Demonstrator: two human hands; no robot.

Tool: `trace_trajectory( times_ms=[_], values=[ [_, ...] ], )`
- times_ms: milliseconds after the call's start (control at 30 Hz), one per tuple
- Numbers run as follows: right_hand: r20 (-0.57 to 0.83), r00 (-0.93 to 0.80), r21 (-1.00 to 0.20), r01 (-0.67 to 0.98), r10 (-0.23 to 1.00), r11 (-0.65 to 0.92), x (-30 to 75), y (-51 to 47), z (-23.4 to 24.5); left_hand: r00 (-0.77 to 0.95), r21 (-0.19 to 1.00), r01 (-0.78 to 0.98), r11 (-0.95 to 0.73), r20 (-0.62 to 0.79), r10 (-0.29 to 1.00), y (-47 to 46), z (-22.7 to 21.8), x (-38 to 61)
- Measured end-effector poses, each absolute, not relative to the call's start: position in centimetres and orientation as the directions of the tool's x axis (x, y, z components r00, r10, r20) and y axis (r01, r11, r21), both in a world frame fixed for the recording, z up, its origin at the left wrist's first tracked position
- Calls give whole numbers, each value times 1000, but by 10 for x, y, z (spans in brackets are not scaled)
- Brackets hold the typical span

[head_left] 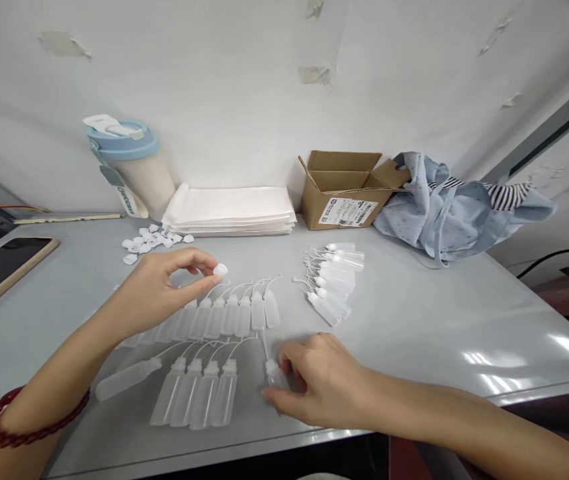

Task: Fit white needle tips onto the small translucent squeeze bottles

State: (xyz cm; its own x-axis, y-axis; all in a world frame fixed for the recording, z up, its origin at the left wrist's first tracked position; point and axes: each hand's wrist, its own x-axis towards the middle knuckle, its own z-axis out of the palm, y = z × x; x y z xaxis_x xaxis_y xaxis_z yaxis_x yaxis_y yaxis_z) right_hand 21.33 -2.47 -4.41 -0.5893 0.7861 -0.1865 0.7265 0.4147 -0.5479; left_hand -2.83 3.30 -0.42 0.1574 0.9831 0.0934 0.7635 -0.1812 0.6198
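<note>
Left hand (pixel 167 285): one cap (pixel 220 270); right hand (pixel 325 381): one bottle (pixel 275 375).

White cap (pixel 220 270), pinched, translucent bottle (pixel 275 376), partly hidden

Bottle (pixel 273 373) partly behind right fingers (pixel 292 355), phone (pixel 7 270) cut off, box label (pixel 348 211) — print seemingly illegible

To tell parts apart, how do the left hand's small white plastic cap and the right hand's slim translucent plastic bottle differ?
The small white plastic cap looks opaque; the slim translucent plastic bottle looks clearer. The cap is short, the bottle long. Both are held.
</note>
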Motion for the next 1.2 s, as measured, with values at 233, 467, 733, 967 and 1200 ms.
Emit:
trace_trajectory(
  times_ms=[233,467,733,967,1200],
  values=[
    [-62,-508,-718,621,859,315,217,-23,-50,297,712,674,-195,-20,955,24,-1,-22],
    [168,-363,-815,472,916,337,220,-17,-53,459,834,521,-181,-95,883,8,1,-5],
    [484,-379,-616,492,789,615,223,-19,-57,479,781,571,-252,-68,875,0,-6,15],
    [617,-481,-382,509,623,771,227,-16,-62,445,813,572,-104,-201,873,-1,-2,18],
    [739,-513,-185,468,437,864,228,-12,-58,401,886,436,160,-350,847,-3,0,23]
  ],
)
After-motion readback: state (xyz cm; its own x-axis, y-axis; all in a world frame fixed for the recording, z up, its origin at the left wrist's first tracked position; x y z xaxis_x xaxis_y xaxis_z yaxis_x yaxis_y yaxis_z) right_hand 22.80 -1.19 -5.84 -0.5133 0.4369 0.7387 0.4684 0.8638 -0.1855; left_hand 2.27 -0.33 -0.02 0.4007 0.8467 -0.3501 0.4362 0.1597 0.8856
